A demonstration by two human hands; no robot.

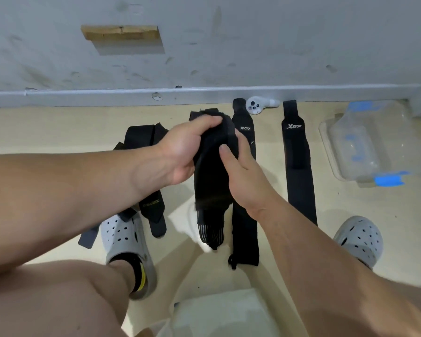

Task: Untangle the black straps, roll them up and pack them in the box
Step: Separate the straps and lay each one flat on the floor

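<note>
Above the pale floor [58, 127], between the person's knees, both hands hold one black strap [212, 181] up in the air. The left hand [182, 152] grips its upper end, with the fingers [209, 122] curled close together over the bunched top. The right hand [246, 176] pinches the strap from the other side, thumb pressed on the front face; its other fingers are hidden behind the cloth. The strap's lower end, marked with pale stripes, hangs toward the floor. Just right of it a logo strap [244, 229] lies straight on the floor, and farther right an XTEP strap [298, 161] lies flat alongside it. At left a tangle of straps [144, 135] lies partly under the left forearm, one end beside a grey clog [124, 242]. The clear box [365, 147], taped in blue, sits on the floor at far right, apart from the straps. A white controller [254, 107] rests by the skirting.
</note>
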